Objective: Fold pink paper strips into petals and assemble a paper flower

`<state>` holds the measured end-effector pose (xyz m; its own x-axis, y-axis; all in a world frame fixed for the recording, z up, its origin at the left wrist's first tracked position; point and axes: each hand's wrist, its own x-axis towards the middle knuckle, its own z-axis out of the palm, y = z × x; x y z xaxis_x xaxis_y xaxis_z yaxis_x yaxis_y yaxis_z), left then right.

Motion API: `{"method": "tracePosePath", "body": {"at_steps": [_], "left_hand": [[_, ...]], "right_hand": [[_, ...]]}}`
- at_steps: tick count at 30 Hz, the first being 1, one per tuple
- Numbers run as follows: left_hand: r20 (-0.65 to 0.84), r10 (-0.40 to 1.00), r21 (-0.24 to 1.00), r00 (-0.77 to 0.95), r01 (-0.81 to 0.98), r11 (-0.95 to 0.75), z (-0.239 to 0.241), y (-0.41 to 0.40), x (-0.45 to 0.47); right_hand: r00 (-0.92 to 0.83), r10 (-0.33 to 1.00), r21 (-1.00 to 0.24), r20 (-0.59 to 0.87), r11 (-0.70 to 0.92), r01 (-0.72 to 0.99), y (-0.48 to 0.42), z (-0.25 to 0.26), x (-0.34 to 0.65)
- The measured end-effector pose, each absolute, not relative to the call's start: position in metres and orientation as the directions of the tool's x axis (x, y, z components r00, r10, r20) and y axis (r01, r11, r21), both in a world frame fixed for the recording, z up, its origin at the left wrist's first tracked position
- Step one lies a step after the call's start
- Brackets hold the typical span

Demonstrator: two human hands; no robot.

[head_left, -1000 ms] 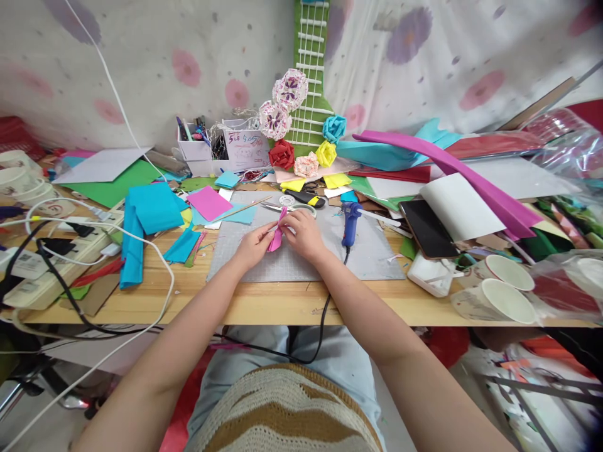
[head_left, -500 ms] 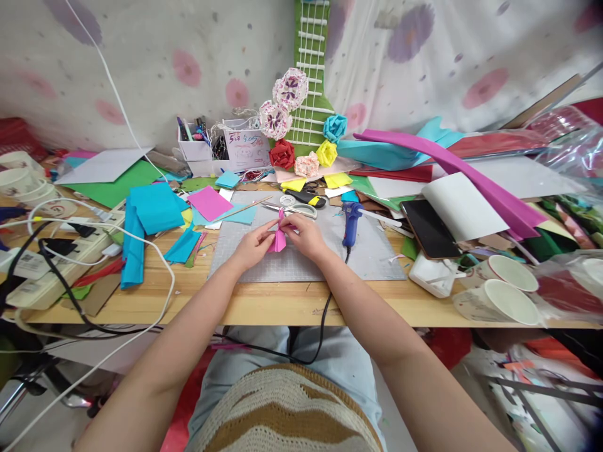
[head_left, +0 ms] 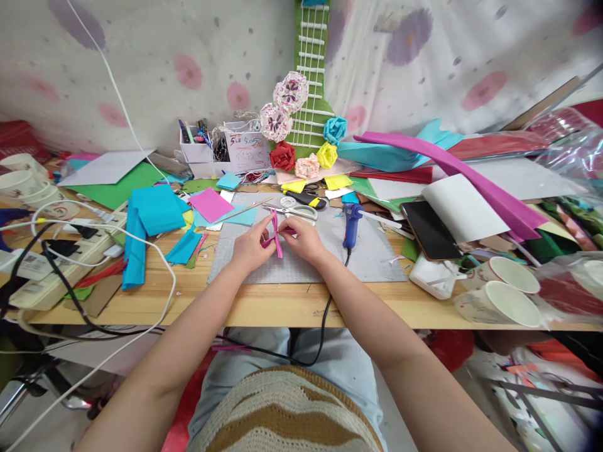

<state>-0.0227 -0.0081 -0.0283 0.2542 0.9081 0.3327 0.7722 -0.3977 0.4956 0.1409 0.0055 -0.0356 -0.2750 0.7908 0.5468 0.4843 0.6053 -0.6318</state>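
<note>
Both my hands meet over a grey cutting mat [head_left: 372, 254] on the wooden table [head_left: 264, 304]. My left hand [head_left: 252, 245] and my right hand [head_left: 304, 238] pinch a folded piece of pink paper [head_left: 275, 232], which stands on edge between their fingertips. Scissors [head_left: 294, 210] lie just behind the paper, and a blue glue gun [head_left: 350, 223] rests on the mat to the right of my right hand.
Blue paper sheets [head_left: 151, 216] and a pink square [head_left: 210, 204] lie at the left by a power strip [head_left: 56, 251] with cables. A phone [head_left: 428, 229] and paper cups [head_left: 499, 295] sit at the right. Paper flowers [head_left: 292, 135] stand at the back.
The pink paper has been pressed from a fanned shape into a narrow upright strip. Both hands stayed in place over the mat, with only the fingers shifting.
</note>
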Motion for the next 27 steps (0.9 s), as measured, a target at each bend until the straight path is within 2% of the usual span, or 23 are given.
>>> {"method": "tracePosePath", "body": {"at_steps": [3, 7, 11, 16, 23, 27], "left_hand": [[0.386, 0.883, 0.396, 0.268, 0.816, -0.421, -0.029, -0.009, -0.023], [0.537, 0.79, 0.234, 0.297, 0.847, -0.478, -0.029, -0.008, -0.024], [0.599, 0.711, 0.169, 0.369, 0.809, -0.563, -0.028, -0.005, -0.025], [0.541, 0.706, 0.167, 0.457, 0.764, -0.623, -0.03, -0.001, -0.026], [0.551, 0.754, 0.228, 0.359, 0.804, -0.55, -0.032, 0.001, -0.027], [0.547, 0.781, 0.343, 0.301, 0.771, -0.537, -0.03, -0.002, -0.025]], "right_hand": [[-0.28, 0.792, -0.631, 0.543, 0.605, 0.486, 0.005, -0.036, 0.14], [-0.288, 0.792, -0.628, 0.538, 0.605, 0.49, 0.005, -0.036, 0.14], [-0.3, 0.793, -0.622, 0.531, 0.604, 0.498, 0.004, -0.035, 0.141], [-0.395, 0.783, -0.598, 0.48, 0.621, 0.506, -0.001, -0.028, 0.144], [-0.449, 0.784, -0.577, 0.428, 0.619, 0.532, 0.0, -0.027, 0.144], [-0.438, 0.779, -0.573, 0.45, 0.627, 0.528, 0.003, -0.033, 0.143]]}}
